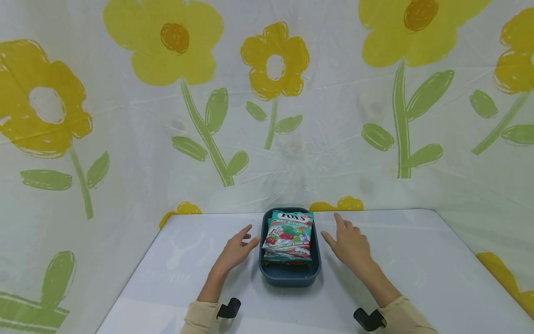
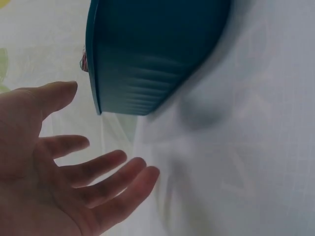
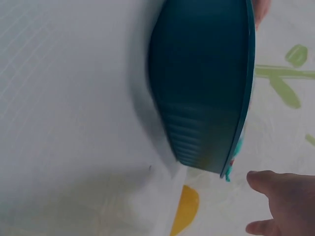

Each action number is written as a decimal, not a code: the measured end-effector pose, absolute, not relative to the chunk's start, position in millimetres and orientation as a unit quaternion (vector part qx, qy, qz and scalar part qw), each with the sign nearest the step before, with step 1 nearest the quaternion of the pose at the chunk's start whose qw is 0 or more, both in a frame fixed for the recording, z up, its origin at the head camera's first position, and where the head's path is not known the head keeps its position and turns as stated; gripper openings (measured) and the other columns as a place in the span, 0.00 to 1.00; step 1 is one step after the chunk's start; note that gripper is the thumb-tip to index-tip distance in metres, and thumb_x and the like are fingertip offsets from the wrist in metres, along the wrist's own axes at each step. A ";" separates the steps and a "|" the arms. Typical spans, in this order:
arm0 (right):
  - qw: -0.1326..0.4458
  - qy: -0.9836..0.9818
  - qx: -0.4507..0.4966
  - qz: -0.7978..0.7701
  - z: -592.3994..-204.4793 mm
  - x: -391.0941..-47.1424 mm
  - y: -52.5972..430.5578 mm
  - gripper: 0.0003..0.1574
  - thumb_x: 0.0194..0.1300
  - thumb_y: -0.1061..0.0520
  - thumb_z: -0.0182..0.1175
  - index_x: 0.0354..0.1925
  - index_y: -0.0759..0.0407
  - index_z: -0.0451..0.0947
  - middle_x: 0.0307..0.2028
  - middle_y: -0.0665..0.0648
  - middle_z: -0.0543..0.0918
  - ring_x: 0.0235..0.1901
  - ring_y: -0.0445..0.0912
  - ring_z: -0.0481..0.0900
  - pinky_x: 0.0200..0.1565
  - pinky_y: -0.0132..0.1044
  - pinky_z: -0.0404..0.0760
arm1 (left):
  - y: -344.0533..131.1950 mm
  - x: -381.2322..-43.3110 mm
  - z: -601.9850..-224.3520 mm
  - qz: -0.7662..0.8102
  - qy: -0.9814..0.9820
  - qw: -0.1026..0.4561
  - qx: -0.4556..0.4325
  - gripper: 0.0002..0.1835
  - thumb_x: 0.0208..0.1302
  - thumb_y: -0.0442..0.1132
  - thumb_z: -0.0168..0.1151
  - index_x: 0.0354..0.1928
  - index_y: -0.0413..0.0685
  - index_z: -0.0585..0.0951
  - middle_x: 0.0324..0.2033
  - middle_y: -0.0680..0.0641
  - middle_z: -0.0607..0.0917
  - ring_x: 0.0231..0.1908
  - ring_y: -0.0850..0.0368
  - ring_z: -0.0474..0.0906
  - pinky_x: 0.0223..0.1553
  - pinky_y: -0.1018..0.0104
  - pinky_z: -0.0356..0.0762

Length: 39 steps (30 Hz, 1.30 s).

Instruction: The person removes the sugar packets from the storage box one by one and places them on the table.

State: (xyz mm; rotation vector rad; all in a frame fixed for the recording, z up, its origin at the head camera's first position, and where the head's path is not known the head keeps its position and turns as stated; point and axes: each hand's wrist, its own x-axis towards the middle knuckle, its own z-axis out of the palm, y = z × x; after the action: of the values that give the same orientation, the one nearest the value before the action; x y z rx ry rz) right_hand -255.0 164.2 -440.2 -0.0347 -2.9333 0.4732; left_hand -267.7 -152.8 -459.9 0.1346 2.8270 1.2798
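Observation:
A dark blue plastic basket (image 1: 290, 280) stands on the white table, with a teal Fox's candy bag (image 1: 289, 236) lying on top of the packets in it. To the left of the basket my left hand (image 1: 236, 251) hovers with fingers spread, its thumb near the rim. My right hand (image 1: 349, 243) is held off the other side, fingers extended and nothing in them. Between the left palm (image 2: 44, 172) and the basket wall (image 2: 142, 64) a gap shows in the left wrist view. In the right wrist view, the right hand's thumb (image 3: 263, 181) points toward the basket's end.
The white table (image 1: 167, 278) reaches back to a hanging sheet (image 1: 325, 153) printed with yellow flowers. Both wrists carry small black cameras, one on the left sleeve (image 1: 229, 308) and one on the right (image 1: 369, 319).

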 end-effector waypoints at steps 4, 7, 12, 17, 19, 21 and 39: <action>0.082 -0.981 -0.010 0.173 -435.9 -256.3 158.1 0.50 0.66 0.38 0.60 0.73 0.63 0.55 0.58 0.76 0.74 0.48 0.66 0.78 0.41 0.60 0.86 | -151.8 -268.7 -462.0 0.432 0.900 0.030 0.046 0.37 0.68 0.57 0.57 0.73 0.46 0.64 0.61 0.32 0.76 0.56 0.37 0.78 0.47 0.47 0.86; 0.080 -0.979 -0.007 0.187 -433.5 -256.7 153.7 0.50 0.65 0.39 0.61 0.73 0.62 0.55 0.56 0.75 0.75 0.42 0.62 0.80 0.36 0.56 0.87 | -150.8 -269.0 -464.0 0.449 0.891 0.040 0.050 0.37 0.69 0.56 0.58 0.73 0.46 0.62 0.62 0.31 0.75 0.57 0.36 0.77 0.40 0.53 0.88; 0.085 -0.975 0.004 0.207 -430.8 -257.4 145.5 0.49 0.65 0.40 0.62 0.72 0.64 0.56 0.55 0.75 0.76 0.40 0.61 0.82 0.38 0.55 0.87 | -148.0 -268.7 -466.0 0.464 0.883 0.049 0.060 0.36 0.70 0.53 0.57 0.74 0.46 0.61 0.63 0.30 0.73 0.57 0.34 0.77 0.32 0.60 0.88; 0.095 -0.968 0.019 0.233 -428.3 -257.8 134.1 0.47 0.65 0.43 0.63 0.71 0.63 0.57 0.55 0.73 0.77 0.41 0.60 0.82 0.42 0.54 0.88 | -145.3 -268.4 -466.2 0.474 0.876 0.054 0.064 0.35 0.71 0.51 0.57 0.74 0.47 0.61 0.63 0.29 0.73 0.55 0.35 0.78 0.30 0.61 0.87; 0.104 -0.964 0.027 0.242 -427.7 -258.0 128.7 0.46 0.64 0.43 0.64 0.70 0.62 0.58 0.53 0.72 0.79 0.40 0.58 0.82 0.42 0.53 0.88 | -144.1 -268.4 -465.6 0.479 0.873 0.057 0.065 0.34 0.71 0.50 0.57 0.74 0.47 0.61 0.62 0.29 0.73 0.55 0.35 0.79 0.30 0.60 0.87; 0.112 -0.961 0.034 0.252 -426.9 -257.8 123.4 0.45 0.64 0.43 0.65 0.69 0.62 0.59 0.51 0.70 0.80 0.40 0.57 0.82 0.43 0.52 0.88 | -142.8 -268.7 -465.0 0.484 0.871 0.059 0.066 0.34 0.71 0.49 0.57 0.74 0.46 0.61 0.62 0.29 0.74 0.54 0.36 0.79 0.29 0.60 0.87; 0.067 -0.964 0.012 0.259 -421.3 -251.7 90.6 0.48 0.63 0.42 0.66 0.70 0.62 0.57 0.47 0.69 0.83 0.38 0.57 0.83 0.43 0.54 0.87 | -138.2 -270.0 -464.2 0.516 0.850 0.075 0.076 0.31 0.73 0.43 0.55 0.74 0.49 0.61 0.61 0.30 0.75 0.49 0.43 0.81 0.23 0.59 0.87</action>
State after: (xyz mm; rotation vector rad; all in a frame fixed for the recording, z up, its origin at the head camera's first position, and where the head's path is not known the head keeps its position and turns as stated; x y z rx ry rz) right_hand -251.7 90.6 -421.3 0.0365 -2.9035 0.7796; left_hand -270.0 -138.2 -464.2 0.2286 2.5487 1.5479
